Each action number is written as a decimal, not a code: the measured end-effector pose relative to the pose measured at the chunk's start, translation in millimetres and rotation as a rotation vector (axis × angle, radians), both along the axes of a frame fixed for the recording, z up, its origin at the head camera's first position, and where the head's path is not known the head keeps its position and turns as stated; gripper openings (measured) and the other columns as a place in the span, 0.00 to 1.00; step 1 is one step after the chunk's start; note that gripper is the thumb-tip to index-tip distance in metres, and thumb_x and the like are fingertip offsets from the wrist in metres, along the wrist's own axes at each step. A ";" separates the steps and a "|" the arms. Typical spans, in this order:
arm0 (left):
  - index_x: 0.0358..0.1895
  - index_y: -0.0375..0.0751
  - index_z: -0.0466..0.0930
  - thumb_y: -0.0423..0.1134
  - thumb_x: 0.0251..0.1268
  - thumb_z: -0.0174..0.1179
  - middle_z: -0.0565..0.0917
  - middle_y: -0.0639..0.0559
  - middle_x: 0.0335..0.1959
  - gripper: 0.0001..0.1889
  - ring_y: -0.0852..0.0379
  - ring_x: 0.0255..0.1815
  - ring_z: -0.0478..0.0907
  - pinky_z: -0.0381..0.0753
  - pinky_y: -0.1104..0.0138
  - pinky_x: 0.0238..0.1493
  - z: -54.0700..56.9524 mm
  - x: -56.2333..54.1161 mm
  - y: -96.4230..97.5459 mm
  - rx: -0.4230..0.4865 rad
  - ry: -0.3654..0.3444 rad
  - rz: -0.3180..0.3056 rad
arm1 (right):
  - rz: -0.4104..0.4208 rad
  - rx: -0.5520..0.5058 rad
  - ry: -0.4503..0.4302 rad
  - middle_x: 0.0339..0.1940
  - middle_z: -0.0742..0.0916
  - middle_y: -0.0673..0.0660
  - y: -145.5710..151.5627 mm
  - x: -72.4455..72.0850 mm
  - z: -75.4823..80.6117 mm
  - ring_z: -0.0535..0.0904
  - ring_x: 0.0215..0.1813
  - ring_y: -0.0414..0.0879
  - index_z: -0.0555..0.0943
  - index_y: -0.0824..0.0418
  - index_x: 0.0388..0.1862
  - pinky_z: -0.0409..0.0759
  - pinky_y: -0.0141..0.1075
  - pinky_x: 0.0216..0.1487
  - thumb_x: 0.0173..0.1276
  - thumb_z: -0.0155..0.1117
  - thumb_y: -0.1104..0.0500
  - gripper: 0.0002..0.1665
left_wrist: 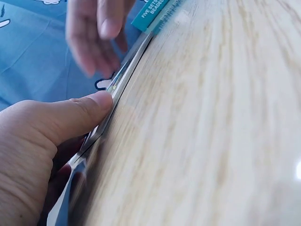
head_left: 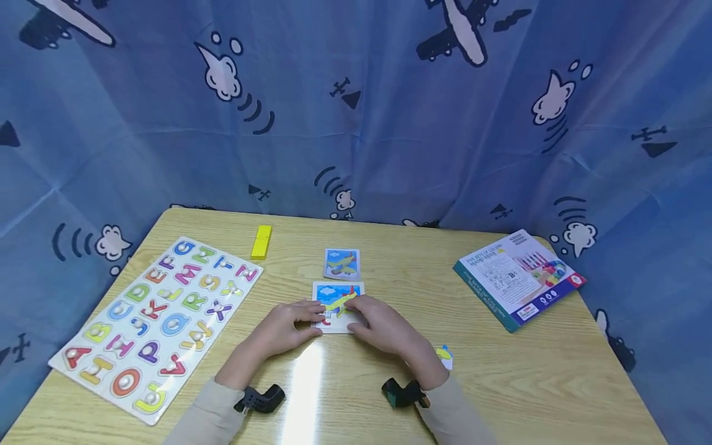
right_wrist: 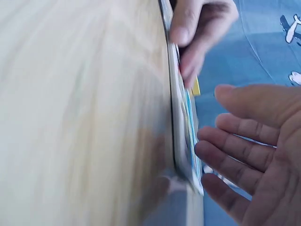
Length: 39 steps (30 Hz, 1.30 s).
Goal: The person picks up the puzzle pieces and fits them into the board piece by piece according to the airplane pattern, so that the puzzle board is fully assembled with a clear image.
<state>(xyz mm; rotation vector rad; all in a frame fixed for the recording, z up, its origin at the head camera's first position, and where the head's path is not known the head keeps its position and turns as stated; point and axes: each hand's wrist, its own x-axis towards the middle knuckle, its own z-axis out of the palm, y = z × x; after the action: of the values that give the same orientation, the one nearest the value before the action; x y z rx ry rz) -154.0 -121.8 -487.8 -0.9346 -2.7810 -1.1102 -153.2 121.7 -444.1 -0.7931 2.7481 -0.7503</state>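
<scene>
A small puzzle board (head_left: 340,326) with an airplane picture lies on the table between both hands. Its yellow plane pieces (head_left: 335,304) show over a blue part, while the lower part looks pale. My left hand (head_left: 285,329) grips the board's left side, thumb (left_wrist: 89,110) at the near edge. Over the right side hovers my right hand (head_left: 384,324), its loosely bent fingers (right_wrist: 235,143) beside the board and holding nothing in the right wrist view. The right fingers partly cover the picture. Just beyond the board lies a similar airplane picture card (head_left: 342,264).
A white alphabet peg board (head_left: 183,296) fills the table's left side. Yellow blocks (head_left: 261,242) lie at the back left. On the right is a flat boxed set (head_left: 520,278). A small colored piece (head_left: 446,356) lies by my right wrist. A blue curtain (head_left: 356,123) hangs behind.
</scene>
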 end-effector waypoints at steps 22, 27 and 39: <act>0.49 0.47 0.85 0.45 0.58 0.66 0.82 0.54 0.56 0.16 0.53 0.63 0.74 0.73 0.58 0.64 -3.7 -1.6 0.9 0.013 -0.020 0.007 | -0.098 0.004 0.014 0.54 0.81 0.51 108.0 52.6 -1.0 0.77 0.58 0.51 0.77 0.58 0.56 0.75 0.49 0.59 0.59 0.69 0.51 0.27; 0.49 0.47 0.85 0.45 0.58 0.66 0.82 0.54 0.56 0.16 0.53 0.63 0.74 0.73 0.58 0.64 -4.9 -2.2 0.6 0.009 -0.009 -0.001 | -0.118 0.006 0.024 0.51 0.81 0.48 118.4 57.7 -5.1 0.76 0.54 0.46 0.78 0.55 0.51 0.77 0.46 0.56 0.56 0.72 0.52 0.25; 0.49 0.46 0.85 0.44 0.59 0.66 0.82 0.54 0.56 0.16 0.52 0.63 0.74 0.73 0.57 0.64 -0.4 0.3 1.2 0.019 -0.041 0.006 | -0.136 0.003 0.067 0.42 0.78 0.42 123.5 57.4 -13.5 0.72 0.48 0.40 0.79 0.50 0.38 0.77 0.40 0.50 0.54 0.73 0.55 0.14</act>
<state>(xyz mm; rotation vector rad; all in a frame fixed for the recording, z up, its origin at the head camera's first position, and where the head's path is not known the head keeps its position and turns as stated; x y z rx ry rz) -153.7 -120.6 -488.2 -0.9107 -2.7985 -1.1662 -95.7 245.2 -457.6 -0.6466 2.8862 -0.7575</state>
